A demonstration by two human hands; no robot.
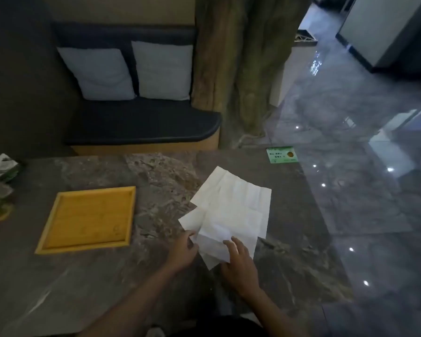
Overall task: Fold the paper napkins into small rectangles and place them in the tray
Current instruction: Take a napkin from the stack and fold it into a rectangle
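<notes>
The napkins (231,210) lie unfolded and overlapping in a loose pile on the table (107,288), right of the tray (58,242) and well apart from it. The tray holds nothing, so by my reading the work is at its very start: one sheet is being separated from the pile for a first fold.

The left hand (181,251) pinches the near-left corner of a sheet between thumb and fingers. The right hand (240,261) lies flat on the near edge of the pile with fingers spread and straight, pressing the paper down, not grasping it.

The next move probably calls for lifting that pinched corner clear while the right hand pins the sheets beneath, then carrying it across to meet the opposite edge. The paper looks thin and already creased, so it may drag its neighbours along or tear if pulled fast; a slow peel seems wise.

The table is dark grey stone with pale veins, its surface dull. At its far-left edge sit some green and white packets (0,169), blurred. A green card (282,154) lies near the far-right corner. Beyond the table stands a dark bench (144,125) with two pale cushions (129,71), a rough trunk-like pillar (241,64) to its right, and a glossy floor (362,166) reflecting ceiling lights.
</notes>
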